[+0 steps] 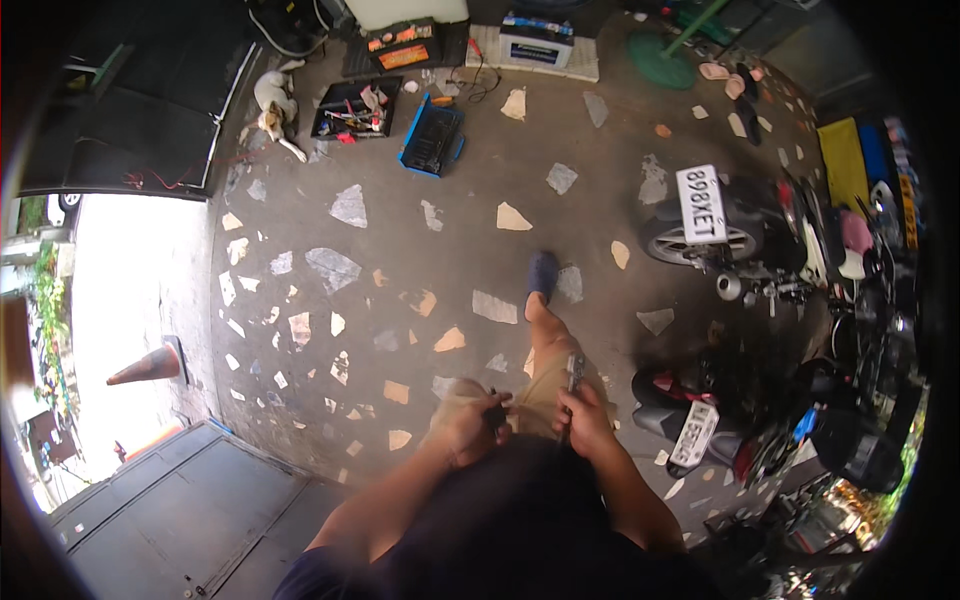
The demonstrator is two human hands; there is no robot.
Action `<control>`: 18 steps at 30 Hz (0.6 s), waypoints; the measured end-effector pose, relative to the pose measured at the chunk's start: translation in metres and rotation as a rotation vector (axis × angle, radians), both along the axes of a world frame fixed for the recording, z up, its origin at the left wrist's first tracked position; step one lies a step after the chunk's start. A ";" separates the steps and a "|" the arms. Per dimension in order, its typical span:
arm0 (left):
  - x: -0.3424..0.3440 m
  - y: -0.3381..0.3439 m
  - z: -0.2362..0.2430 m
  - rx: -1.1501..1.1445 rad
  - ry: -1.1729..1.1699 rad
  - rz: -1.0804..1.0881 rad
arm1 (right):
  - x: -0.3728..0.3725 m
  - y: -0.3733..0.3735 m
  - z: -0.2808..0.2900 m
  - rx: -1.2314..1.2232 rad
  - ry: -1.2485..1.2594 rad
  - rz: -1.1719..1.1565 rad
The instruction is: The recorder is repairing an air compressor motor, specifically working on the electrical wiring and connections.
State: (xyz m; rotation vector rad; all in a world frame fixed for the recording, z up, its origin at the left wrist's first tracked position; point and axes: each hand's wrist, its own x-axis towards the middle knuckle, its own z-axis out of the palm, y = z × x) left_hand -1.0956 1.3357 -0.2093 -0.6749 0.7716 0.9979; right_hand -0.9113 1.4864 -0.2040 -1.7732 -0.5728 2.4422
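Observation:
Both of my hands are in front of my dark shirt, above my legs. My left hand [468,428] is closed around a small dark object [494,412] whose kind I cannot make out. A slim metal hand tool [574,372] stands upright in my closed right hand [590,422]; its head shows above the fist, but blur hides its exact kind. One foot in a dark blue clog [541,272] is stepping forward on the floor.
Ahead lie a blue tool case [433,137], a black tray of tools [355,112], a dog [274,104] and batteries [536,45]. Motorcycles [745,235] line the right. A traffic cone [150,365] and a grey metal gate [180,510] are at left.

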 end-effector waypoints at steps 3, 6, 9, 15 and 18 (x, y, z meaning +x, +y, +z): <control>-0.083 0.081 -0.042 0.090 0.324 0.209 | -0.044 0.083 -0.038 -0.096 -0.051 0.087; -0.172 0.164 -0.091 0.067 0.570 0.308 | -0.102 0.142 -0.053 -0.080 -0.175 0.304; -0.249 0.222 -0.144 0.068 0.655 0.402 | -0.180 0.205 -0.067 -0.029 -0.142 0.324; -0.356 0.294 -0.307 -0.199 0.744 0.481 | -0.300 0.282 -0.178 0.048 -0.195 0.672; -0.403 0.307 -0.406 -0.488 0.597 0.535 | -0.392 0.284 -0.234 -0.056 -0.263 0.543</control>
